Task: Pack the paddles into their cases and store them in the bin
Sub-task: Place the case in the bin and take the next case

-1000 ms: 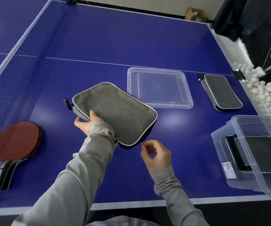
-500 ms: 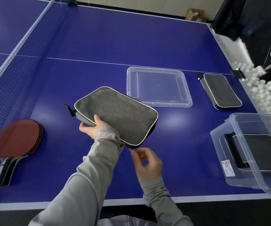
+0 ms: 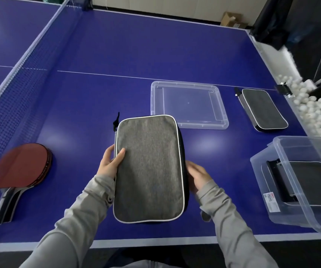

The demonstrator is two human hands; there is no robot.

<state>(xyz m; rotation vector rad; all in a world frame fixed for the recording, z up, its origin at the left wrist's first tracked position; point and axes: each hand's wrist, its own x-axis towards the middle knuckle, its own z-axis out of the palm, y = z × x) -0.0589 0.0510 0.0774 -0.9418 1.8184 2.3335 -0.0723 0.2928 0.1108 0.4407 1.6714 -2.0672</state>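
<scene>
Change: since half a second ago the grey case (image 3: 149, 167) swings round from a slant to lie lengthwise, long side pointing to 12 o'clock, and the right hand comes off the near corner onto its right edge.
Left hand (image 3: 109, 163): grasping the case's left edge, thumb on the top fabric, fingers curled behind the side.
Right hand (image 3: 198, 175): clasped on the right edge, fingers tucked out of sight under the case.
Grey case: held between both hands at centre, its black pull tab (image 3: 116, 121) sticking out at 11 o'clock.
Paddles (image 3: 21, 167): red-faced stack lying at 9 o'clock on the blue table (image 3: 117, 51), handles toward the near edge, well apart from the case.
Bin (image 3: 298, 182): clear, at 3 o'clock, with a packed case (image 3: 310, 182) already inside.
Second case (image 3: 263, 110): on the table at 2 o'clock.
Lid (image 3: 188, 105): clear, flat at 1 o'clock, just beyond the held case.
</scene>
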